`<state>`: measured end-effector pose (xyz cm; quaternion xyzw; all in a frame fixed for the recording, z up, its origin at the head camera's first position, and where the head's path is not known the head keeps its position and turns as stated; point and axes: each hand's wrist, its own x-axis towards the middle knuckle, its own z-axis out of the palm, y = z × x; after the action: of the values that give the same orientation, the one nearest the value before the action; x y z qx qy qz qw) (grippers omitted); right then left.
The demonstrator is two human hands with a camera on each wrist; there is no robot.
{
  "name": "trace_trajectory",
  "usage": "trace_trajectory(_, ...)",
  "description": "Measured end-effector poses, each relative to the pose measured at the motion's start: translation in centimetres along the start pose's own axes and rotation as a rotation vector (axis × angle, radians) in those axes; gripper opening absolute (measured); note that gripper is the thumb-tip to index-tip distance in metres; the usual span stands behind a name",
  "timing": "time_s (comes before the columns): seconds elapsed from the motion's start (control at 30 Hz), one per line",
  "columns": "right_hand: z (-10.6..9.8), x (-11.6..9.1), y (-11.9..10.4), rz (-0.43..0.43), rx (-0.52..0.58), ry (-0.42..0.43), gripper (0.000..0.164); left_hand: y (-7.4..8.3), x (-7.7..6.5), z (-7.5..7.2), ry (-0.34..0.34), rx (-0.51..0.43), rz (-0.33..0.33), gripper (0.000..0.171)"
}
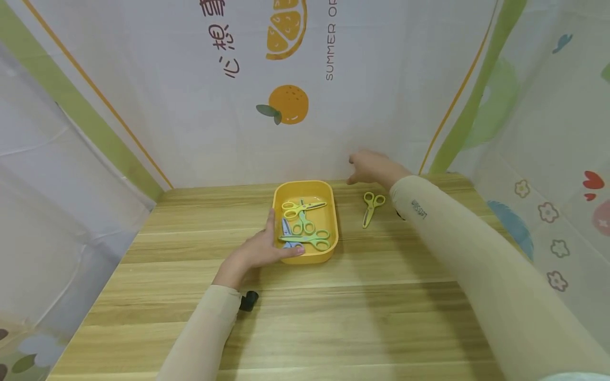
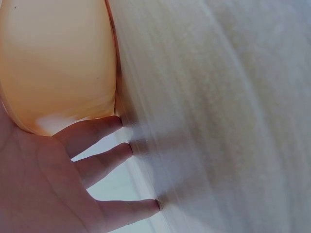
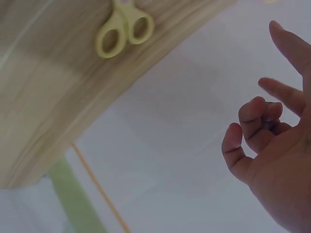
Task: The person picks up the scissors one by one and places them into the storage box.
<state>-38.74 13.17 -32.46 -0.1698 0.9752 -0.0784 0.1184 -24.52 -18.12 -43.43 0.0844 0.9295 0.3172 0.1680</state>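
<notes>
My left hand (image 1: 259, 248) rests against the near-left corner of a yellow tray (image 1: 335, 222), thumb across the front rim and index finger along the left side. In the left wrist view, straight, spread fingers (image 2: 104, 162) reach down to the tabletop beside the tray's wall. Several scissors lie inside: yellow scissors (image 1: 290, 213), green scissors (image 1: 315, 239) and blue scissors (image 1: 286, 227) among them. To the right, my empty right hand (image 1: 374, 166) is raised near the table's back edge, some fingers loosely bent. Yellow-green scissors (image 1: 368, 214) lie on the table just below it.
The wooden table (image 1: 305, 317) meets a white printed curtain (image 1: 214, 132) at its back edge. More printed cloth (image 1: 548, 159) hangs along the right side. A small black object (image 1: 249, 300) shows at the left wrist.
</notes>
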Motion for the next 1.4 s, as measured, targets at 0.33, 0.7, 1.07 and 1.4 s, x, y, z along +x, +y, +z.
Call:
trace_trajectory(0.33, 2.5, -1.3, 3.4, -0.036, -0.051, -0.051, 0.062, -0.1, 0.0, 0.0, -0.01, -0.006, -0.005, 0.147)
trace_trajectory(0.7, 5.4, -2.3, 5.6, -0.068, -0.052, -0.083, 0.054, 0.1, 0.0, 0.0, -0.012, -0.004, -0.004, 0.148)
trace_trajectory(1.07, 6.6, -3.5, 6.8, -0.062, 0.002, -0.093, 0.056, -0.1, 0.0, 0.1, -0.011, -0.011, 0.0, 0.148)
trace_trajectory(1.4, 6.8, -2.7, 8.0, -0.064, -0.056, -0.139, 0.023, -0.2, 0.0, 0.1, 0.0, -0.006, -0.003, 0.146)
